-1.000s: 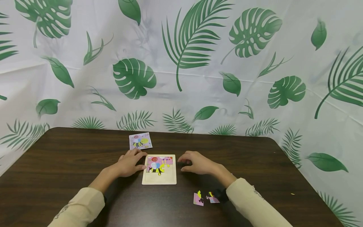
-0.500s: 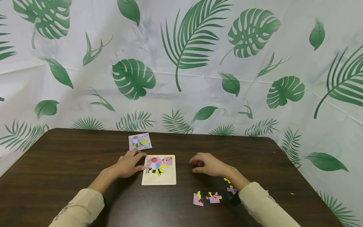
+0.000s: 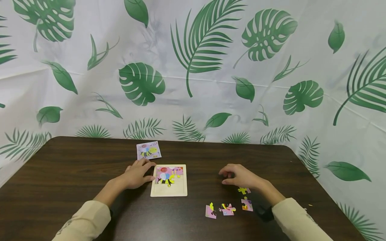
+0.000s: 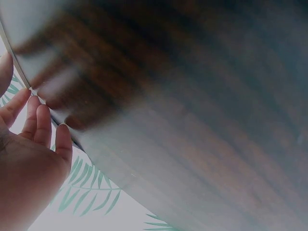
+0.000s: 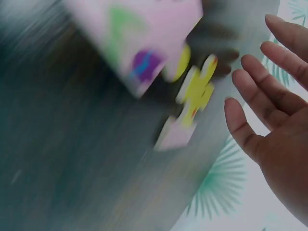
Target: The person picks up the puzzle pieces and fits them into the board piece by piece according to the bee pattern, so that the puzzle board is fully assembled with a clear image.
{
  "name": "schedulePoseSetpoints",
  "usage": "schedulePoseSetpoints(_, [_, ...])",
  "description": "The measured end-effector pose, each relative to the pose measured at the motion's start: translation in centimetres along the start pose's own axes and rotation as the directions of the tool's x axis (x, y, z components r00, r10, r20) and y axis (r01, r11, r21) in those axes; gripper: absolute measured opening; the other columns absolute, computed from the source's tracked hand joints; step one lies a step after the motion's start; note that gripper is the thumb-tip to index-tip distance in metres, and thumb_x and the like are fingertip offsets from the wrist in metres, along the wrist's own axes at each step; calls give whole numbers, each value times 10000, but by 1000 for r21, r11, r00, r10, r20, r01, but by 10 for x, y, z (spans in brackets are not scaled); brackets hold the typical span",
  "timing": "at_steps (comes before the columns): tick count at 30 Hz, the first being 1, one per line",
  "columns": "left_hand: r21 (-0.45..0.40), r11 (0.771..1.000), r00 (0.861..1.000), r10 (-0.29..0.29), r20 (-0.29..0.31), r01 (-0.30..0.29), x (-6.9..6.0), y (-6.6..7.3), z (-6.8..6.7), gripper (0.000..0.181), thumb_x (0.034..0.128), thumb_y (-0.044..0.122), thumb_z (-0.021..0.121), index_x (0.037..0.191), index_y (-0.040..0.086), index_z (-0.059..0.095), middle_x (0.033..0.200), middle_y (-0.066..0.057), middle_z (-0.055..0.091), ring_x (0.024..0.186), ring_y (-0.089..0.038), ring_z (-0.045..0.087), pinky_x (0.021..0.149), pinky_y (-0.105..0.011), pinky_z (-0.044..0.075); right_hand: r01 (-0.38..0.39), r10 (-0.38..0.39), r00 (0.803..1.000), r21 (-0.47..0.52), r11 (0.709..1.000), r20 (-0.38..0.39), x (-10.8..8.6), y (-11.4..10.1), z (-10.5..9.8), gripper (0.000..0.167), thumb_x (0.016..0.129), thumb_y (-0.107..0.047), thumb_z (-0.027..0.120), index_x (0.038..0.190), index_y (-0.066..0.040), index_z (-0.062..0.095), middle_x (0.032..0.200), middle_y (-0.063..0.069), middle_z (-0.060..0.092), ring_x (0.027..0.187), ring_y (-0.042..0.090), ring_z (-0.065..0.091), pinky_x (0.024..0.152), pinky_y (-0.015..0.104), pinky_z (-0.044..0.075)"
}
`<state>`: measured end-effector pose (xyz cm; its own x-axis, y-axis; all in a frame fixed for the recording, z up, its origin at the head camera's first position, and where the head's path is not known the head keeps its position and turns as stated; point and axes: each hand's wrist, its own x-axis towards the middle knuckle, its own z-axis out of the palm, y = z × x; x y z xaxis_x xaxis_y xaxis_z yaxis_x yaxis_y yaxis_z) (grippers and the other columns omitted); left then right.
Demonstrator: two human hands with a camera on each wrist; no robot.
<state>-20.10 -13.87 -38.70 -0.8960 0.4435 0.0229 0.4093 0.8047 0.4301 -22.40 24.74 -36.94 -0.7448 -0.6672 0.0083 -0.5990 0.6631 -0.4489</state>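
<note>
Relaxed fingers (image 3: 149, 164) of the left hand (image 3: 136, 174) seem to touch the puzzle tray (image 3: 169, 193), set in from the dark surface's (image 3: 90, 154) far edge; the right hand (image 3: 240, 176), released, hangs near loose pieces (image 3: 228, 210). Beyond that edge, leaf-print sheeting (image 3: 211, 107).

Dark brown table (image 3: 90, 160), wood-grain top, far corners rounded. White cloth (image 3: 211, 97) hangs behind it and past right side, printed with green leaves (image 3: 245, 89): palm fronds, split leaves, plain ovals, grassy sprigs. Long crease across cloth, faint grey shadows. Pale sheen on near tabletop.
</note>
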Motion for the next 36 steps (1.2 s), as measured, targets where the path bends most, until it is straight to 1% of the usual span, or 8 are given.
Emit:
schedulePoseSetpoints(3, [-2,1000,1000,0,-2,0,0,0,0,423,882,243,607,1248,59,499,1170,-150,440,1104,-364,399,808,-575,326,-32,32,999,0,999,3,-10,8,-4,270,828,-193,682,1041,-34,640,900,7,574,774,148,513,667,281,440])
schedulePoseSetpoints(5, [-3,1000,1000,0,-3,0,0,0,0,424,882,244,608,1249,60,500,1169,-149,441,1103,-362,399,807,-576,325,-67,67,998,17,998,9,-17,13,-7,271,826,-202,683,1043,-44,639,904,3,567,761,129,506,651,265,435])
schedulePoseSetpoints(9, [-4,1000,1000,-3,-2,3,0,0,1,423,882,247,607,1247,63,501,1174,-151,440,1108,-364,398,813,-579,323,-108,107,994,44,993,30,-30,20,-14,256,819,-205,689,1024,-59,641,917,5,562,748,109,487,643,261,432])
schedulePoseSetpoints(15, [-6,1000,1000,-10,2,10,0,0,1,423,881,247,608,1247,64,501,1172,-149,437,1103,-362,397,815,-579,323,-122,118,991,52,991,65,-46,29,-25,238,794,-190,711,980,-61,637,924,10,559,735,107,471,616,258,420])
schedulePoseSetpoints(21, [0,1000,1000,-13,4,13,0,-1,1,423,880,249,610,1246,68,502,1171,-147,438,1104,-359,399,816,-578,324,-170,162,980,66,983,112,-56,35,-26,284,763,-221,741,984,-87,623,933,0,537,753,138,473,629,259,415])
schedulePoseSetpoints(25, [0,1000,1000,-13,6,13,0,-1,1,422,880,249,611,1245,67,502,1173,-147,437,1107,-362,398,816,-580,325,-168,160,981,71,983,107,-59,37,-23,292,756,-231,747,983,-101,618,931,-4,521,767,161,466,643,268,408])
schedulePoseSetpoints(36, [4,1000,1000,-12,2,12,1,0,0,415,880,246,611,1239,65,507,1161,-140,447,1096,-353,405,814,-575,328,-126,124,991,39,991,59,-60,38,-19,246,755,-215,749,935,-125,607,903,-22,507,757,135,460,645,264,405])
